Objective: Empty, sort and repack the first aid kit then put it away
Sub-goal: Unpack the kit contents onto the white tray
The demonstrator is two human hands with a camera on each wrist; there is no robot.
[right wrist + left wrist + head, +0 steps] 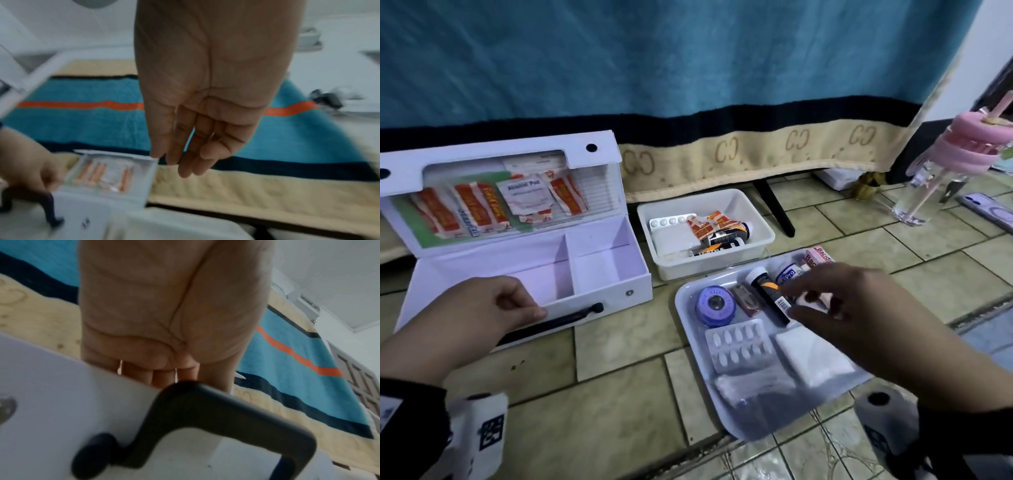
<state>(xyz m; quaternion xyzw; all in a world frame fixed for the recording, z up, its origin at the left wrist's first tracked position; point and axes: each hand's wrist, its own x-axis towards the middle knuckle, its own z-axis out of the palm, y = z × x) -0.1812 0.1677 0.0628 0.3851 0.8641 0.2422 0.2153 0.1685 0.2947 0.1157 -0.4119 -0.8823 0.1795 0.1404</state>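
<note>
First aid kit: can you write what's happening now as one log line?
first aid kit: open, compartments empty | left hand: holds front edge | right hand: open above tray | step: repacking not begun

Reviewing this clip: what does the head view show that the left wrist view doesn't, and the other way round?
Only the head view shows the flat white tray with its purple tape roll and silver blister pack of white pills, the deep white plastic tub, the empty kit compartments, and the open right hand over the tray. Only the left wrist view shows the orange stripe on the teal blanket and a panelled door. Both show the left hand holding the front edge of the white first aid box by its black handle.
</note>
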